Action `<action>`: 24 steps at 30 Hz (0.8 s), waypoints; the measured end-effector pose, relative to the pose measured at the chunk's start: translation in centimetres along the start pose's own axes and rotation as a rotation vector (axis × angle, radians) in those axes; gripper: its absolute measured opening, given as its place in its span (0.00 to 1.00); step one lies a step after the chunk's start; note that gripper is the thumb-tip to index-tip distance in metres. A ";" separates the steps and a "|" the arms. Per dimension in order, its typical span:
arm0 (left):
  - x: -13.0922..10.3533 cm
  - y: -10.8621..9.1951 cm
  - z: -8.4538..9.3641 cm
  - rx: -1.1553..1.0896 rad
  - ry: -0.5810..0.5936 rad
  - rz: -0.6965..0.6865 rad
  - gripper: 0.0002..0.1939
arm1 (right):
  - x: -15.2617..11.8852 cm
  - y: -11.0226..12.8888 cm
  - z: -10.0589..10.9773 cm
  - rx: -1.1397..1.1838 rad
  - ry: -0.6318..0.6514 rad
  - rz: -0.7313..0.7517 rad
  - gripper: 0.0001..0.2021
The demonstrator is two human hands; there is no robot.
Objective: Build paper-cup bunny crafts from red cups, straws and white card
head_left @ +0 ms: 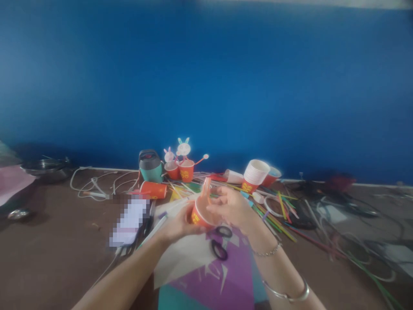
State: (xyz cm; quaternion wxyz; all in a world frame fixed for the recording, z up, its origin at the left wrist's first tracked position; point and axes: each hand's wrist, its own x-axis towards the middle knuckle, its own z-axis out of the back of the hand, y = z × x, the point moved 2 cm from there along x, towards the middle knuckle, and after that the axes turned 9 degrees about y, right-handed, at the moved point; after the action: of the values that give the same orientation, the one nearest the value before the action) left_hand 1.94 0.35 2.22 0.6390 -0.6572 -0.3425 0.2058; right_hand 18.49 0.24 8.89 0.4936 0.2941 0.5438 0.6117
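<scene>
Cup point(196, 217), red-orange with a pale rim, sat tilted just below the centre of the frame, where my left hand point(182, 221) was clamped round its side. Yellow characters stood on its wall, too blurred for me to read. My right hand point(230, 206) was at its mouth, fingers bent beside an orange strip point(205, 189) that rose from it; I could not tell whether they pinched the strip or only touched it.

Below my hands, at lower centre, lay white paper point(180, 260) and purple paper point(238, 280), with a teal sheet point(177, 300) along the bottom edge. Scissors point(223, 256) showed their black handles over the purple, near my right wrist.

Above, near the middle, two rabbits point(183, 149) rose from two red pots point(186, 173); the right pot bore yellow characters as well, illegible to me. A teal flask point(151, 170) stood left of them, and a tumbler point(153, 190) lay on its side just below it. Right of centre, a stack point(256, 173) showed more yellow print low on its red part. Coloured sticks point(280, 226) spread across the right. Left of centre lay a phone point(129, 221), its screen blocked out in squares.
</scene>
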 end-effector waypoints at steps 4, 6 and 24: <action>0.2 0.3 0.0 0.115 -0.187 -0.035 0.40 | 0.1 0.0 -0.1 -0.048 -0.108 0.019 0.20; 0.3 0.6 -0.1 0.171 -0.259 -0.051 0.42 | 0.2 0.2 -0.2 -0.042 -0.139 0.016 0.20; 0.5 2.1 0.0 0.343 -0.385 -0.143 0.35 | 1.0 -0.1 -0.5 -0.018 -0.154 -0.049 0.16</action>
State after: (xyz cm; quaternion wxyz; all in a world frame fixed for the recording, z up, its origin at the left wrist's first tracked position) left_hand 2.72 0.82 0.27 0.6770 -0.4620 -0.4637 0.3365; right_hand 17.71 0.95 8.54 0.5514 0.3223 0.5058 0.5799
